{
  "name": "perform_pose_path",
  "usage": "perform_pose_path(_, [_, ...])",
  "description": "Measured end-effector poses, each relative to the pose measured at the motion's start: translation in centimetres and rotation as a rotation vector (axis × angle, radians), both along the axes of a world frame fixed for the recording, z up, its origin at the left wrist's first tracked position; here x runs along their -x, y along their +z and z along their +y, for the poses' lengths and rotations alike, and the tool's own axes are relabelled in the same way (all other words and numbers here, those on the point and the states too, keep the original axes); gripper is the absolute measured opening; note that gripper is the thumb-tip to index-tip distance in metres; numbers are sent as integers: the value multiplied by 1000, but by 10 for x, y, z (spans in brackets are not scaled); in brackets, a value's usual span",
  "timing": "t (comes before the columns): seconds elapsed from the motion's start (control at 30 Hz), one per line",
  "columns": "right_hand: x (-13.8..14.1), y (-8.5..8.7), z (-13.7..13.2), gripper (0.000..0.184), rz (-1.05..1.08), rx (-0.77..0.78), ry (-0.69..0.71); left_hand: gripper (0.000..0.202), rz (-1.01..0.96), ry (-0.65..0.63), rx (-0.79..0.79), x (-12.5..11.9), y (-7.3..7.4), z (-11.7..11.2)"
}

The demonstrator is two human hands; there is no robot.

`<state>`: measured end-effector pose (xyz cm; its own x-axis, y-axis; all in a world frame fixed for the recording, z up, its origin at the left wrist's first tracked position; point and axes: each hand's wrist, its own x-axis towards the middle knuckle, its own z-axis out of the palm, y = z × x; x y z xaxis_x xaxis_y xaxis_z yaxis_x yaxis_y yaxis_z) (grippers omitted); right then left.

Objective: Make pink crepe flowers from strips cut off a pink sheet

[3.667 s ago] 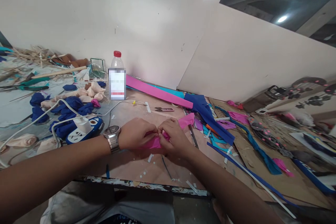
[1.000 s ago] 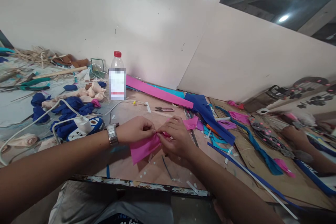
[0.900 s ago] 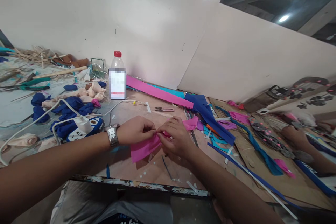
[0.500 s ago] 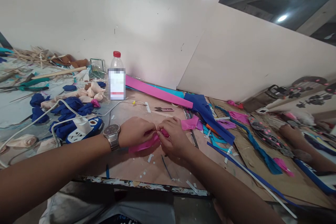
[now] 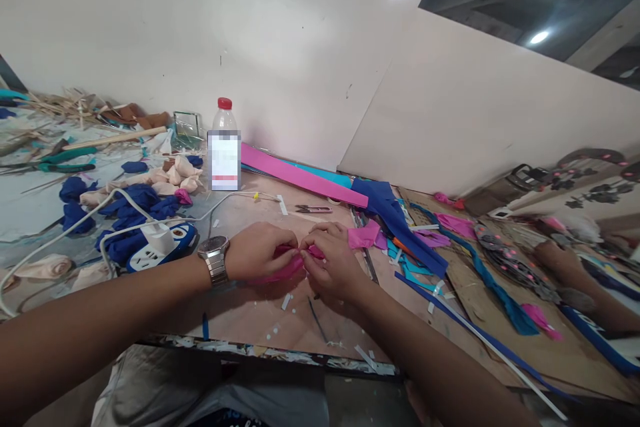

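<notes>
My left hand [image 5: 257,252], with a metal watch on its wrist, and my right hand [image 5: 333,263] meet over the wooden worktable [image 5: 250,320]. Both pinch one piece of pink fabric [image 5: 287,268] that is bunched between the fingertips. Most of the fabric is hidden under my fingers. Another loose pink scrap [image 5: 364,237] lies just right of my right hand.
A white and blue power strip [image 5: 159,245] with cables lies left of my wrist, among blue and cream cloth buds [image 5: 131,203]. A bottle [image 5: 223,145] with a red cap, small snips [image 5: 313,209] and pink and blue strips [image 5: 350,193] lie behind. Another person's arm [image 5: 575,273] rests at far right.
One second ago the pink fabric hung spread out below my left hand; now it is gathered tightly between both hands. My hands stay in the same place.
</notes>
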<state>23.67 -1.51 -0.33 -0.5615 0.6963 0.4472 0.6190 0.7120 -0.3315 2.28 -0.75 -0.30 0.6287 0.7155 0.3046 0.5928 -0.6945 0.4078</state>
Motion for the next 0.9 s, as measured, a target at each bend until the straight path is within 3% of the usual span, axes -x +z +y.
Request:
perform_pose_path(0.13, [0, 0, 0, 5, 0, -5, 11, 20, -26, -9, 34, 0, 1, -1])
perform_pose_path(0.33, [0, -1, 0, 5, 4, 4, 24, 26, 101, 78, -92, -3, -7, 1])
perform_pose_path(0.5, [1, -1, 1, 7, -13, 72, 37, 21, 154, 0, -167, -3, -10, 2])
perform_pose_path(0.9, [1, 1, 1, 6, 46, 67, 24, 22, 98, 22, -82, 0, -6, 1])
